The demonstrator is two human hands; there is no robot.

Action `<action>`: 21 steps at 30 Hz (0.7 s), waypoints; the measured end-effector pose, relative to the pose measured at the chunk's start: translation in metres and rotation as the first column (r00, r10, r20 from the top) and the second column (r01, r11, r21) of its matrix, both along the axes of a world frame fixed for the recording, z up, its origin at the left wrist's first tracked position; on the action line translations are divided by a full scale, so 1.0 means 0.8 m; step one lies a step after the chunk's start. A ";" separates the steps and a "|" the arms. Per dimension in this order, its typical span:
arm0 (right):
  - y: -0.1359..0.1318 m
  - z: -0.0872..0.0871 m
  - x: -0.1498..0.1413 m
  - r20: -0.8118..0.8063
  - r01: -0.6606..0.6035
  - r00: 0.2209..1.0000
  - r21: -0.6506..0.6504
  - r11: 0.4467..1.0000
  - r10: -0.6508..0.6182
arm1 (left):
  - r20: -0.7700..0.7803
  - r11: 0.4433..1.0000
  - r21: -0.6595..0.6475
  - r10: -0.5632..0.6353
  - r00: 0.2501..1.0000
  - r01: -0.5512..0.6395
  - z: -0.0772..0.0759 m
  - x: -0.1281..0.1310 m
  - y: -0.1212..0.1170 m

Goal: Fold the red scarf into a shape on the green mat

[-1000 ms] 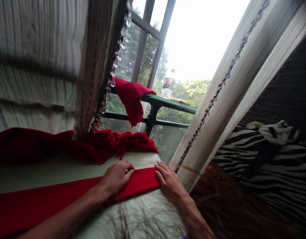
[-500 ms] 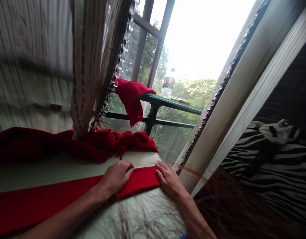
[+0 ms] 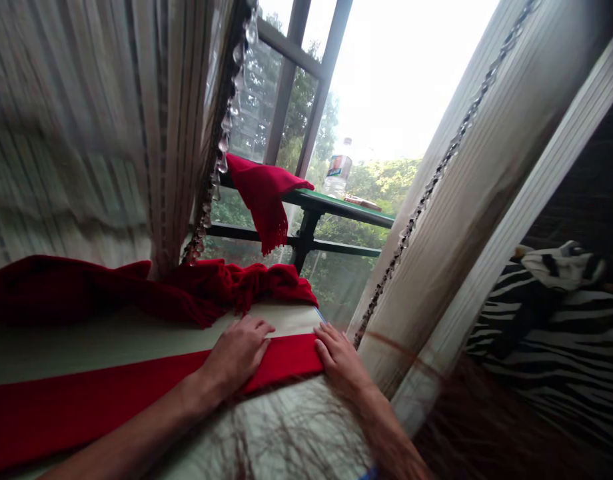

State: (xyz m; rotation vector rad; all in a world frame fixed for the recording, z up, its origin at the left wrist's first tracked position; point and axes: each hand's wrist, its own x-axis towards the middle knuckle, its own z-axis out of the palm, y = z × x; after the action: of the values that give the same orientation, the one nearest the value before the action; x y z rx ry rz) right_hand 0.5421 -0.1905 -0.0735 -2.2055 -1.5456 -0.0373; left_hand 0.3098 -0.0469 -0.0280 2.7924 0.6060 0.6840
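A long red scarf (image 3: 111,400) lies folded into a flat strip across a pale surface (image 3: 111,340). My left hand (image 3: 236,353) rests flat on the strip near its right end, fingers stretched out. My right hand (image 3: 341,360) lies flat at the strip's right end, fingers apart and pressing on the cloth's edge. Behind the hands, a second red scarf (image 3: 151,290) with fringe lies bunched up along the window side of the surface.
A striped curtain with bead trim (image 3: 136,133) hangs at left, another curtain (image 3: 461,200) at right. Outside the window a third red scarf (image 3: 261,190) drapes over a green ledge (image 3: 346,207) bearing a plastic bottle (image 3: 338,170). Zebra-print fabric (image 3: 546,333) lies at right.
Both hands stay on the red strip; the left hand's fingers have slid slightly forward and flattened. The view has shifted a little and the curtains swayed.
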 end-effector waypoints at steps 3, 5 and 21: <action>0.002 -0.003 0.002 0.003 0.005 1.000 -0.003 1.000 -0.005 | -0.081 0.993 0.054 -0.097 0.992 0.101 0.007 0.002 -0.017; 0.002 -0.004 0.002 0.005 0.008 1.000 -0.006 1.000 -0.008 | -0.201 0.986 0.011 -0.164 0.966 0.169 0.010 0.001 -0.027; -0.001 0.009 -0.006 0.076 0.000 0.997 0.060 0.998 -0.005 | -0.349 0.961 -0.087 -0.278 0.895 0.264 0.015 -0.007 -0.036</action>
State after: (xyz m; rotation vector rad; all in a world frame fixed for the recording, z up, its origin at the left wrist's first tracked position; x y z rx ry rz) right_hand 0.5369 -0.1915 -0.0660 -2.1825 -1.5617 -0.1685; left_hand 0.3041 -0.0759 -0.0162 2.9040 0.2673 0.1038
